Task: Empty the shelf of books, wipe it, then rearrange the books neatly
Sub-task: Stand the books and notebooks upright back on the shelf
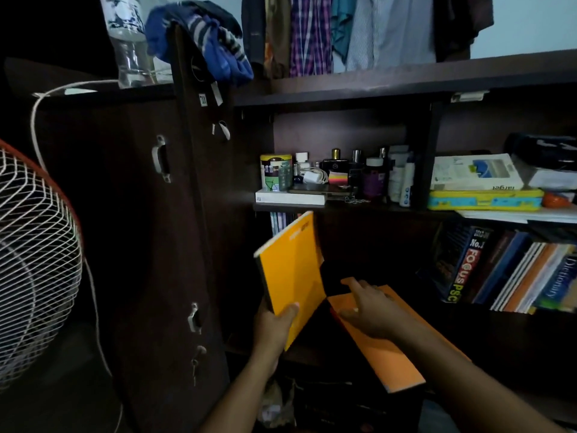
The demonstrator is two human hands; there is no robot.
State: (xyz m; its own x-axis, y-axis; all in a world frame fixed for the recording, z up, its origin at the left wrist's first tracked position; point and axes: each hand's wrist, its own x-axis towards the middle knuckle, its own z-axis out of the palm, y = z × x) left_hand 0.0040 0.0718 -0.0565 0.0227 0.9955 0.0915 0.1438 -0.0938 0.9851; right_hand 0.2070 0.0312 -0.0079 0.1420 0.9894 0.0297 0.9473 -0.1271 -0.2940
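You have a wire-guarded fan (34, 264) at your far left. Shirts (337, 29) hang above, and a plastic bottle (129, 42) stands beside a blue cloth (199, 39).

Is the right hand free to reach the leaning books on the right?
Probably yes: the right hand lies open on an orange book, gripping nothing, and dark open shelf separates it from the leaning books.

Fan (34, 260) at frame left; cupboard door (175, 214) at centre-left; bottles (359, 176) on the shelf (343, 206) above leaning books (505, 270) at right.
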